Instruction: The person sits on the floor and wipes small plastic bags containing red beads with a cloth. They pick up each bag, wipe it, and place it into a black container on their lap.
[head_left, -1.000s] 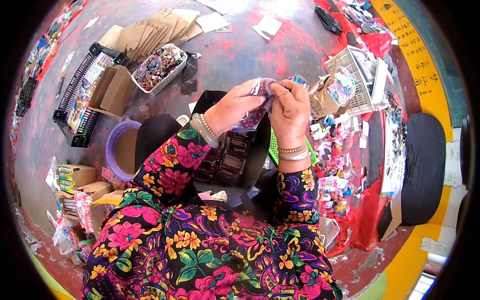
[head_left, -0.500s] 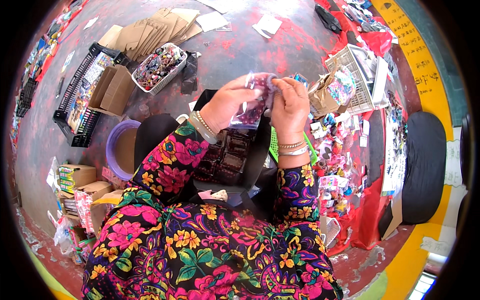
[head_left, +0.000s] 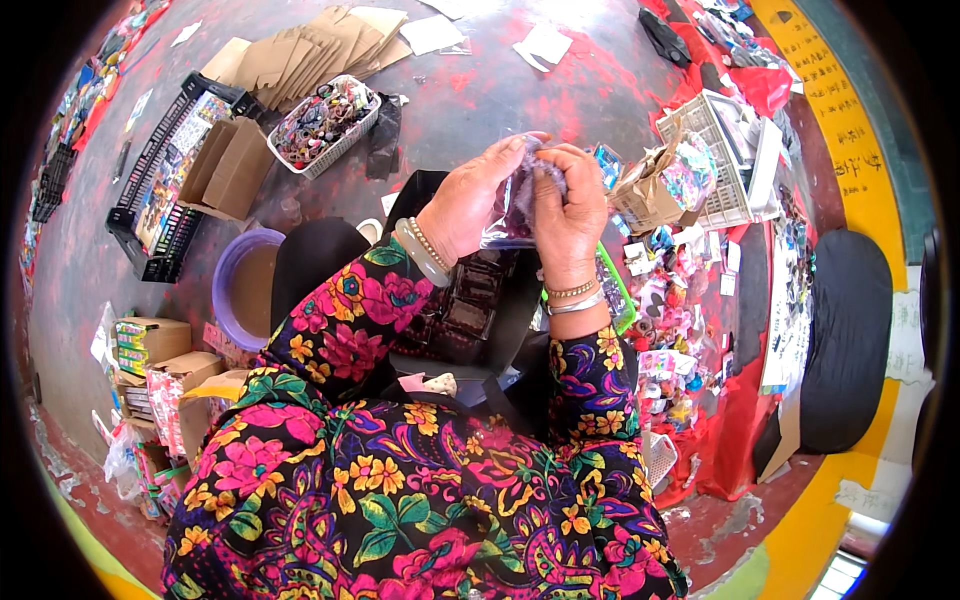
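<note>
My left hand is closed on a small clear plastic bag printed with dark dots, holding it near its upper edge. Against the bag's mouth, my right hand pinches a fuzzy greyish-purple band, possibly a hair tie; part of it is hidden by my fingers, and I cannot tell how far it is inside the bag. Below both hands, between my forearms, a black bin holds several dark filled packets. Next to my right wrist is a bright green basket.
On the left stand a purple basin, a black crate, an open cardboard box and a white basket of hair ties. Flattened cardboard lies beyond. Small colourful goods and a cream crate are at right.
The two hands have come closer together over the bag. My left hand has shifted slightly right, and the fuzzy band is now bunched lower at the bag's mouth.
</note>
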